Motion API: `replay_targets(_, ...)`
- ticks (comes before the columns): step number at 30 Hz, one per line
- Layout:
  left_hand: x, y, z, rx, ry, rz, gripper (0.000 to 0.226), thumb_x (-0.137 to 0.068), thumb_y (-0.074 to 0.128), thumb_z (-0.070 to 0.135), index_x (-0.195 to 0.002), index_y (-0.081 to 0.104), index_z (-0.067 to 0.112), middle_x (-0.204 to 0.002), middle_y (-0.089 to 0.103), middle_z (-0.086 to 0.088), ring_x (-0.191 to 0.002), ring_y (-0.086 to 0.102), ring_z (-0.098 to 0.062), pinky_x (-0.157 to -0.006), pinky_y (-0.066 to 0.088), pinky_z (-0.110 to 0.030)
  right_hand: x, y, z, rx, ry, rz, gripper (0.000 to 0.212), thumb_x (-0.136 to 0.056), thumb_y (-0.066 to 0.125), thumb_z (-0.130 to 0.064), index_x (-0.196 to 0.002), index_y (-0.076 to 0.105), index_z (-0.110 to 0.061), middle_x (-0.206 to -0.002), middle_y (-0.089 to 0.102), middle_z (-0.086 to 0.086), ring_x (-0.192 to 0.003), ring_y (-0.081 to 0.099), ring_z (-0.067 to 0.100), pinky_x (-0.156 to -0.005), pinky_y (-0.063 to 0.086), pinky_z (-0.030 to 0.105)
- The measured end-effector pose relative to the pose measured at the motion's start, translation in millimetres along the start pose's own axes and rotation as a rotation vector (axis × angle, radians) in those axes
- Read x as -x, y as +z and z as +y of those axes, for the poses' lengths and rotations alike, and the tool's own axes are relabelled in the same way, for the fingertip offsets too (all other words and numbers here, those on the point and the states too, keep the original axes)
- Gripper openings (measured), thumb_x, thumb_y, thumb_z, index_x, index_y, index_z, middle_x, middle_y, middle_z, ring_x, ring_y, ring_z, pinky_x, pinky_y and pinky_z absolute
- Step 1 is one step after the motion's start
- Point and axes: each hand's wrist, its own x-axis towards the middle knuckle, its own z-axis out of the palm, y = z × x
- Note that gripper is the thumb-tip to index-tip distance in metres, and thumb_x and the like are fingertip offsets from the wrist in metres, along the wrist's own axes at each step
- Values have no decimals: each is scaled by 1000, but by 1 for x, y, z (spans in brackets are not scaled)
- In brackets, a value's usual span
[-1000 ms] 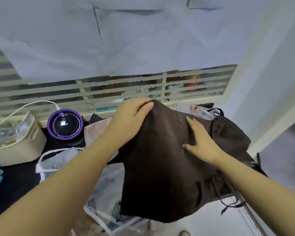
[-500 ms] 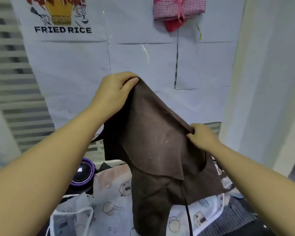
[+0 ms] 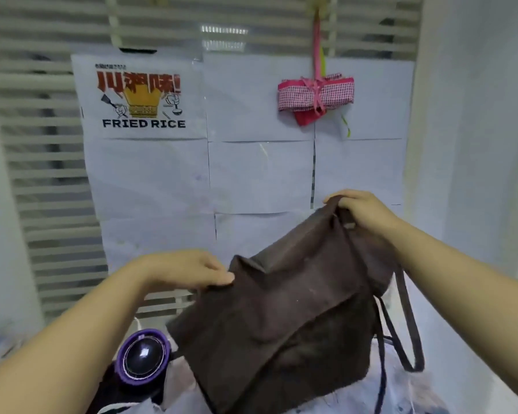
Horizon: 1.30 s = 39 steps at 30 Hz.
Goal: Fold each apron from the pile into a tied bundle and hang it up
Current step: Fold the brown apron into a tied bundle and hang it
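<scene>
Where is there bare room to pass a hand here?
Bare: white paper sheets between the Fried Rice poster and pink checked tied bundle. Crowded: under the brown fabric apron, where pale printed cloths lie beside the purple round device.

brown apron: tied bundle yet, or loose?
Loose, not tied. The brown apron hangs draped between the left hand and right hand, each gripping an edge; its straps dangle untied.

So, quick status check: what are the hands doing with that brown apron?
Left hand pinches apron edge; right hand grips its top corner. Apron held up, not yet bundled. Pink bundle hangs on wall above.
</scene>
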Motion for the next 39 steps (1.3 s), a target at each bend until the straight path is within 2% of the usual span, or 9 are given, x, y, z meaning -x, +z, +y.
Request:
replay_targets(3,-6,13,14,-26,25,-189,23,-89,62,45,-101,67,26,-81,61,13,-78,61,-6,-75,42,-20,8,11,-29,-216,-72,-115,39,-87,39,10,-77,72,-9,-102,67,15,-62,46,19,-62,38,24)
replay_targets(7,-26,9,33,-16,132,271,51,-92,55,46,-139,40,34,-113,53,17,-103,55,-5,-90,39,-22,23,23,-47,-185,-148,-228,35,-68,43,3,-57,71,-16,-79,69,7,-67,46,15,-58,30,20)
replay_targets(10,-45,15,33,105,138,287,76,-88,57,53,-150,18,34,-135,40,14,-121,50,-14,-96,37,-26,32,23,-52,-250,-112,-300,35,-67,39,5,-52,63,-16,-71,64,6,-56,49,8,-50,28,17)
replay_targets(16,-67,41,27,448,181,-61,44,-83,64,41,-123,60,22,-119,67,1,-110,64,-19,-101,48,-45,39,17,-45,-257,-30,-311,24,-60,38,2,-55,56,-13,-64,59,5,-46,34,7,-40,22,13)
replay_targets(23,-66,16,34,589,207,399,23,-99,50,32,-93,70,24,-93,75,4,-91,70,-14,-86,54,-30,49,24,-12,-390,65,-234,23,-94,51,1,-108,58,-16,-108,64,4,-65,65,1,-58,53,18)
replay_targets(27,-55,-6,48,523,285,415,26,-99,48,33,-96,71,21,-89,75,8,-82,70,-6,-69,53,-19,72,56,17,-309,281,-545,14,-86,61,-4,-93,62,-16,-78,72,-5,-69,67,5,-62,53,20)
replay_targets(31,-46,-11,60,492,362,415,29,-99,47,32,-101,69,13,-95,74,2,-82,67,-8,-72,52,-19,81,97,32,-229,352,-752,13,-79,59,-6,-88,61,-16,-86,68,-2,-80,60,14,-80,46,30)
replay_targets(35,-37,-19,61,556,421,472,31,-100,45,34,-89,68,17,-85,72,2,-76,65,-8,-71,51,-21,73,121,25,-135,114,-560,34,-84,67,-10,-104,50,-32,-97,59,-18,-80,60,-7,-67,47,9)
replay_targets(39,-29,-25,56,620,449,557,32,-99,44,37,-87,68,20,-80,73,5,-73,65,-5,-65,49,-16,53,133,21,-115,-13,-390,33,-80,71,-25,-111,61,-24,-114,62,19,-98,65,24,-83,55,31)
